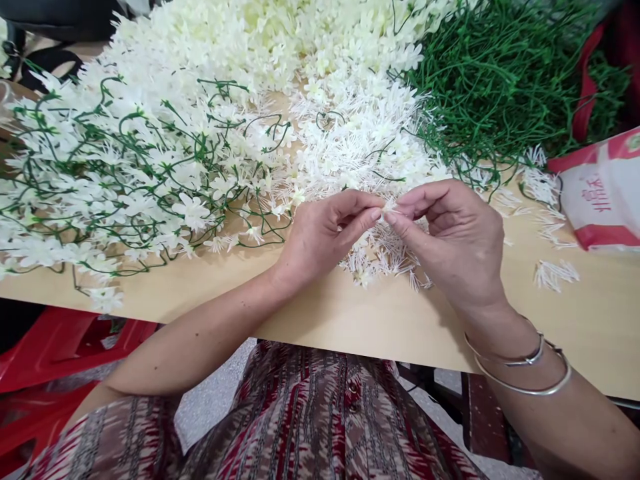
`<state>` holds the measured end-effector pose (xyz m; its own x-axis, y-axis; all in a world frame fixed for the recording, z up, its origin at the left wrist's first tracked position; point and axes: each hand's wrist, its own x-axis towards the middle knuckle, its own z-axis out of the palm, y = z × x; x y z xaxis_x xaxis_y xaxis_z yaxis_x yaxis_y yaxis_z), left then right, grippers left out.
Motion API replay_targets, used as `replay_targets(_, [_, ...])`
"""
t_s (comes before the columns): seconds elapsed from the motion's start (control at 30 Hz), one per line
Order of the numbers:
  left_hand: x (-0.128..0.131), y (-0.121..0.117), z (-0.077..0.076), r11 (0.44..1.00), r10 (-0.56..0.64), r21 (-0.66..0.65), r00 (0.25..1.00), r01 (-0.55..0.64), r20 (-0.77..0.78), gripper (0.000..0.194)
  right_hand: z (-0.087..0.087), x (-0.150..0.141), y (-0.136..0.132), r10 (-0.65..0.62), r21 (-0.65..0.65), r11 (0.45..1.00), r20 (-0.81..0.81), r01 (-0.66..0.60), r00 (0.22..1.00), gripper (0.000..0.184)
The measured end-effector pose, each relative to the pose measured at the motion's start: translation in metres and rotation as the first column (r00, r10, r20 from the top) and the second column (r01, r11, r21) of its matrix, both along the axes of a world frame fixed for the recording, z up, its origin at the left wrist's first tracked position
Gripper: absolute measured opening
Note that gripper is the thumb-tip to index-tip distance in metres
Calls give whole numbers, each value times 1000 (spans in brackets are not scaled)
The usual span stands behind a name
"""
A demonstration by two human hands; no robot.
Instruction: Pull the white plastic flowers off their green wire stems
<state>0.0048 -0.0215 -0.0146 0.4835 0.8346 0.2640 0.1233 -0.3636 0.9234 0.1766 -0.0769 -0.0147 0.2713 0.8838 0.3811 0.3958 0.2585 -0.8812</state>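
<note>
My left hand [333, 230] and my right hand [445, 240] meet fingertip to fingertip above the table. Between their pinched thumbs and forefingers is a small white artificial flower stamen piece [389, 205], mostly covered by the fingers. Just beyond and below my fingers spreads a heap of loose white stamen pieces [350, 157]. To the left lies a pile of white artificial flowers on green stems [185, 207], the nearest ones close to my left wrist. At the back is a heap of pale white-yellow petals [260, 33].
A mass of bare green plastic stems [495, 80] fills the back right. A red and white printed bag [605, 190] lies at the right, with a loose stamen cluster [556, 275] nearby. The wooden table [380, 330] ends close to my body; a red plastic stool [65, 353] stands lower left.
</note>
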Motion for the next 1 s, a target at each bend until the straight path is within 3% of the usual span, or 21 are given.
replay_targets(0.23, [3, 5, -12, 999, -34, 19, 998, 33, 55, 34, -4, -1, 0, 6, 18, 1000, -7, -6, 1000, 23])
replay_targets(0.37, [1, 2, -6, 999, -9, -46, 999, 11, 36, 31, -2, -4, -1, -16, 14, 1000, -6, 16, 1000, 26])
replay_targets(0.57, [0, -3, 6, 999, 22, 29, 1000, -22, 1, 18, 1, -6, 0, -24, 19, 1000, -70, 25, 997, 24])
replay_targets(1.0, [1, 1, 0, 996, -83, -24, 995, 85, 59, 25, 0, -3, 1, -20, 27, 999, -26, 21, 999, 19])
